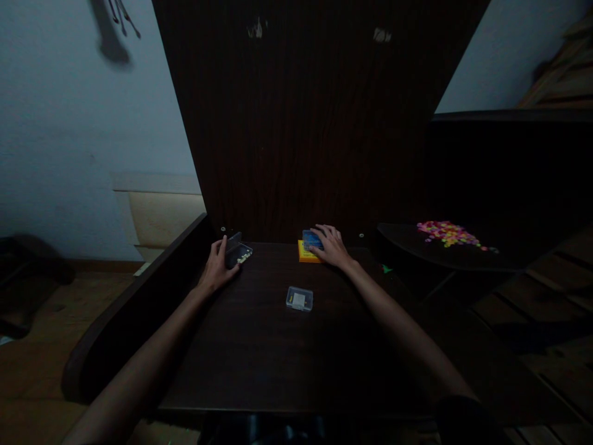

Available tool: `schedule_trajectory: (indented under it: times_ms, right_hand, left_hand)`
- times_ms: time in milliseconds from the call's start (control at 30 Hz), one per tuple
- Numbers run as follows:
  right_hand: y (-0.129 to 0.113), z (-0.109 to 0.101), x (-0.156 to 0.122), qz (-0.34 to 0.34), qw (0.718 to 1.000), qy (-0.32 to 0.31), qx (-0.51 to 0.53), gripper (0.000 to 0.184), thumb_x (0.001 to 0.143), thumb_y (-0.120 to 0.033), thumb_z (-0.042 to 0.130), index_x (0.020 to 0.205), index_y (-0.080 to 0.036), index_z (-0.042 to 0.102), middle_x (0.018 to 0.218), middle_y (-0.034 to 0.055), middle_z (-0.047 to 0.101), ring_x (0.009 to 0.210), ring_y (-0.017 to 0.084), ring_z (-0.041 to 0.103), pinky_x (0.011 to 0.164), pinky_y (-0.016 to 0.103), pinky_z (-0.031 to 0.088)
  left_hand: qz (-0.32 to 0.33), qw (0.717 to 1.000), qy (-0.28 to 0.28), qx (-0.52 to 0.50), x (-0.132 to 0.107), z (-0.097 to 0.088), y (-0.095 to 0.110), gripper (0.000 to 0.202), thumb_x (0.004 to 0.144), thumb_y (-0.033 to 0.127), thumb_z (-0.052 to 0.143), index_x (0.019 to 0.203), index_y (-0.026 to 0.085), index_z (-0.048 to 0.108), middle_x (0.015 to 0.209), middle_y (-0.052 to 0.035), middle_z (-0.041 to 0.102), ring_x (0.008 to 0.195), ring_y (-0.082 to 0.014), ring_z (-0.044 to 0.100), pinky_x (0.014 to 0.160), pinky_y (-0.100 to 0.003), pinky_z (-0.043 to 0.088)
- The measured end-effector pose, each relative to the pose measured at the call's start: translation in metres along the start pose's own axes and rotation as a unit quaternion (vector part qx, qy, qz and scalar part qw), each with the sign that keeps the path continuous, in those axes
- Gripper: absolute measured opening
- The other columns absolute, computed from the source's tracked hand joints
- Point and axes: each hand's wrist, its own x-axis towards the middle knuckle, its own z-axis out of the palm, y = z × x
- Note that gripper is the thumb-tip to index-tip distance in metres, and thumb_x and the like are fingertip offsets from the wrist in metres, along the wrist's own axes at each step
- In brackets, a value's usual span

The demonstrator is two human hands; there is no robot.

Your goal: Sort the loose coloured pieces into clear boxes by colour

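Observation:
My left hand (218, 267) is at the left of the dark desktop, its thumb and fingers around the edge of a small clear plastic case (239, 253). The case's lid is tilted up, and small pale pieces lie along its right side. At the back, my right hand (332, 246) grips a blue see-through plastic case (312, 240) from the right, thumb in front and fingers over the far side. That case rests on a yellow box (306, 254), partly covered by the hand. Between my arms lies a closed clear case (299, 299) with a whitish square in it.
A tall dark wooden panel (306, 123) rises behind the desktop (278, 358). A raised side board (139, 296) edges the left. On a rounded shelf (393, 238) to the right sits a heap of bright beads (449, 235). Something small and green (386, 269) lies near it.

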Motion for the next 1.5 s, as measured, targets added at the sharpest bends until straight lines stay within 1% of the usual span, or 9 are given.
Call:
schedule_trajectory:
  times_ms: [133,267,400,533,633,733,967,1267,1500]
  right_hand:
    - [-0.028,-0.005,0.0,-0.046,0.997,-0.013,0.057,0.056,0.089,-0.042,0.057,0.14,-0.02,0.048,0.142,0.0147,0.047,0.129,0.034,0.039,0.107,0.056,0.033]
    - [-0.054,-0.002,-0.002,-0.102,0.987,-0.05,0.111,0.067,0.086,-0.046,0.064,0.144,-0.02,0.043,0.144,0.0145,0.046,0.131,0.032,0.041,0.109,0.054,0.035]
    - [-0.067,0.011,-0.005,-0.127,0.975,-0.078,0.163,0.087,0.08,-0.05,0.071,0.151,-0.02,0.03,0.15,0.0164,0.04,0.138,0.031,0.037,0.113,0.053,0.032]
    - [-0.068,0.025,-0.012,-0.14,0.965,-0.104,0.195,0.097,0.079,-0.05,0.073,0.155,-0.019,0.022,0.154,0.0173,0.035,0.142,0.03,0.033,0.115,0.052,0.032]
    - [-0.067,0.033,-0.018,-0.142,0.961,-0.116,0.206,0.089,0.084,-0.048,0.068,0.155,-0.021,0.022,0.155,0.015,0.034,0.143,0.028,0.033,0.116,0.05,0.033]
    - [-0.068,0.038,-0.024,-0.147,0.959,-0.119,0.209,0.073,0.092,-0.042,0.06,0.154,-0.024,0.026,0.154,0.0118,0.036,0.142,0.026,0.035,0.116,0.049,0.034]
    - [-0.066,0.053,-0.033,-0.164,0.967,-0.094,0.173,0.048,0.098,-0.032,0.05,0.145,-0.025,0.045,0.15,0.0083,0.043,0.142,0.024,0.036,0.115,0.049,0.036]
    - [-0.065,0.058,-0.034,-0.182,0.972,-0.073,0.133,0.042,0.099,-0.031,0.049,0.139,-0.022,0.052,0.148,0.0079,0.047,0.141,0.025,0.038,0.114,0.048,0.039]
    - [-0.066,0.057,-0.034,-0.195,0.974,-0.068,0.097,0.04,0.098,-0.03,0.05,0.137,-0.022,0.055,0.145,0.0077,0.05,0.139,0.025,0.041,0.111,0.048,0.043]
  left_hand:
    - [0.031,0.999,-0.029,-0.025,-0.004,0.007,0.012,0.097,0.073,0.039,0.068,0.154,0.019,0.019,0.138,-0.0134,0.038,0.125,-0.0306,0.052,0.109,-0.044,0.044]
    - [0.065,0.994,-0.062,-0.058,-0.004,0.011,0.034,0.091,0.072,0.037,0.068,0.149,0.015,0.027,0.134,-0.0142,0.046,0.124,-0.0301,0.052,0.108,-0.045,0.044]
    - [0.128,0.982,-0.102,-0.092,-0.002,0.013,0.056,0.064,0.072,0.033,0.066,0.131,0.015,0.049,0.128,-0.0133,0.055,0.12,-0.0289,0.056,0.106,-0.044,0.047]
    - [0.162,0.971,-0.129,-0.123,-0.003,0.02,0.067,0.048,0.074,0.03,0.063,0.12,0.017,0.056,0.131,-0.013,0.06,0.122,-0.0277,0.058,0.105,-0.044,0.048]
    - [0.169,0.965,-0.152,-0.128,-0.005,0.028,0.068,0.047,0.078,0.029,0.06,0.124,0.017,0.055,0.138,-0.0127,0.058,0.128,-0.0264,0.056,0.107,-0.044,0.047]
    - [0.181,0.962,-0.167,-0.118,-0.007,0.034,0.067,0.053,0.083,0.029,0.057,0.134,0.016,0.051,0.143,-0.0133,0.054,0.133,-0.0259,0.051,0.112,-0.046,0.042]
    - [0.238,0.944,-0.21,-0.093,-0.01,0.036,0.068,0.047,0.093,0.028,0.044,0.139,0.018,0.051,0.147,-0.0104,0.047,0.141,-0.0236,0.037,0.116,-0.053,0.033]
    - [0.268,0.936,-0.221,-0.06,-0.012,0.041,0.06,0.046,0.096,0.024,0.041,0.142,0.022,0.047,0.149,-0.0095,0.044,0.143,-0.0215,0.035,0.118,-0.052,0.028]
    - [0.299,0.929,-0.218,-0.011,-0.012,0.042,0.057,0.047,0.097,0.021,0.039,0.144,0.018,0.043,0.152,-0.0115,0.041,0.145,-0.022,0.03,0.119,-0.05,0.028]
